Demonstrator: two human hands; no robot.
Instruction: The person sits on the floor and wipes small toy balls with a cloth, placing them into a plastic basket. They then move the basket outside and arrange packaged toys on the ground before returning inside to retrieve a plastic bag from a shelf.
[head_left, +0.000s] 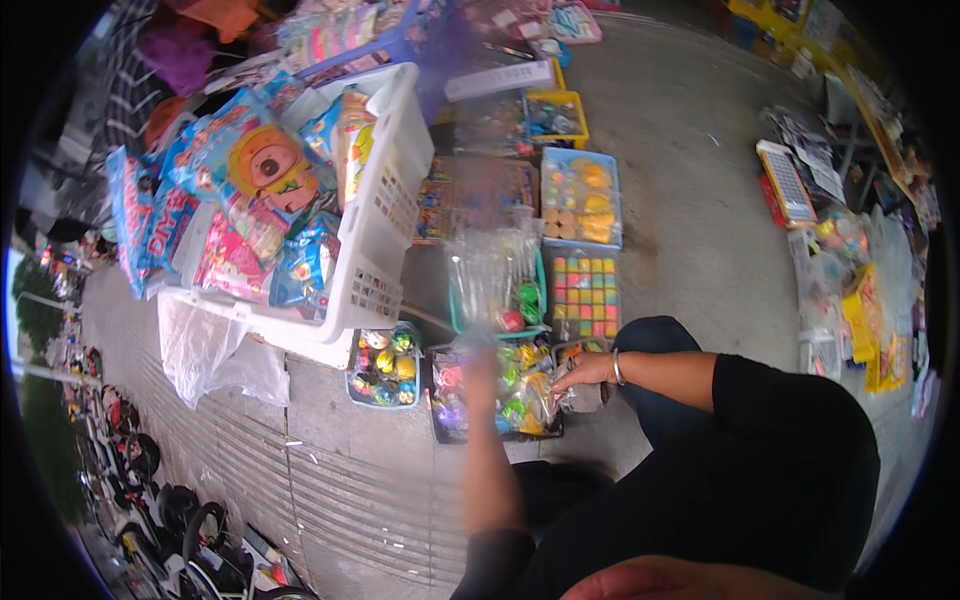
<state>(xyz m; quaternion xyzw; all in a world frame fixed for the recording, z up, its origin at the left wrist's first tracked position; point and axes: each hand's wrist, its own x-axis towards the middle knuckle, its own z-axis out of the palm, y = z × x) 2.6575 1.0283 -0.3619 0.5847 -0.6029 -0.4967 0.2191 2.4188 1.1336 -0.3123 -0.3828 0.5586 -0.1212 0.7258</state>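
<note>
My left hand (480, 367) is blurred by motion over a dark tray (495, 437) of small bagged toys. It appears closed around the lower end of a bundle of clear plastic-wrapped items (491, 277), which fans out over a teal basket (541, 315) holding red and green balls. My right hand (589, 369), with a metal bangle (618, 369) on the wrist, reaches to the tray's right edge. Its fingertips touch clear packets (541, 394) there; whether they grip one is hard to tell. Beside that hand lies a grey-brown container (585, 397), partly covered.
A large white plastic basket (367, 247) of blue and pink toy bags (270, 165) stands at left. A bin of patterned balls (386, 367), a block of coloured cubes (585, 296) and a blue tray (581, 244) surround the work area. Parked two-wheelers (180, 510) line the lower left.
</note>
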